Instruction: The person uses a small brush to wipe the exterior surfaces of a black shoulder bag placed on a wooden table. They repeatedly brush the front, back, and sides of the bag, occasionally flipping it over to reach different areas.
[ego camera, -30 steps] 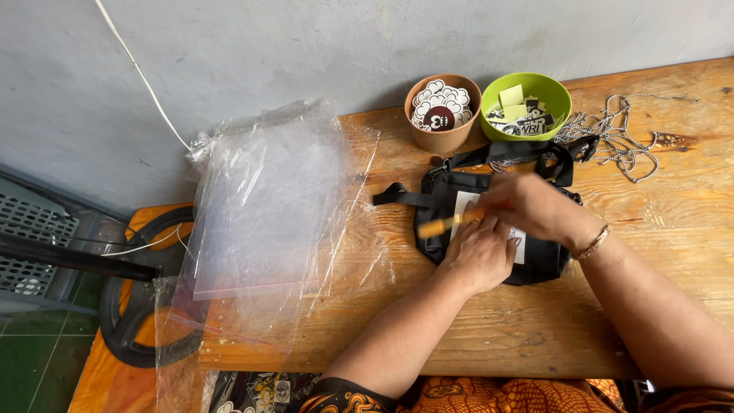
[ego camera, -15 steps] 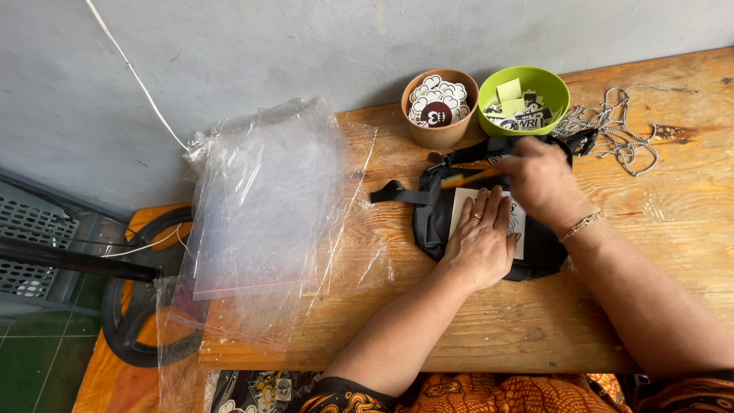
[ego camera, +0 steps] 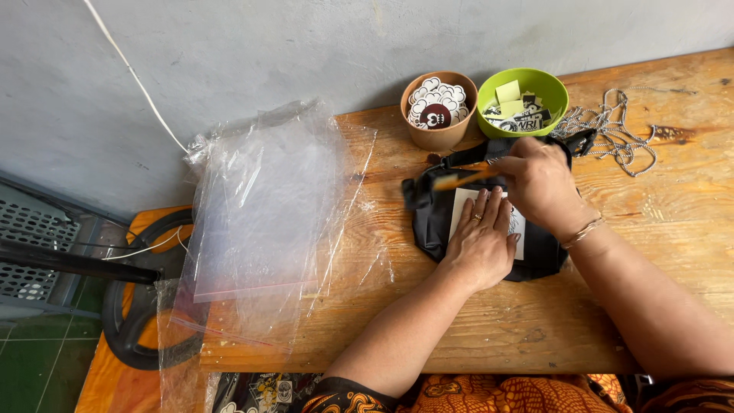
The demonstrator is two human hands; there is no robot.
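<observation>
Black fabric pouch [ego camera: 436, 222] is lying on the wooden tabletop [ego camera: 474, 329], mostly hidden under both hands. The left hand [ego camera: 482, 245] is pressing flat and open on a white card [ego camera: 461, 206]. The right hand [ego camera: 539, 183] is pinching a thin orange stick [ego camera: 462, 180]. A brown bowl [ego camera: 438, 134] and a green bowl [ego camera: 554, 88] are standing just behind.

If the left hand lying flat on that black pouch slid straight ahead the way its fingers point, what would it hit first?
Probably the orange stick held by the right hand, lying just past the left hand's fingertips over the black pouch. Beyond it stands the green bowl. Whether the stick sits at finger level is unclear.
</observation>
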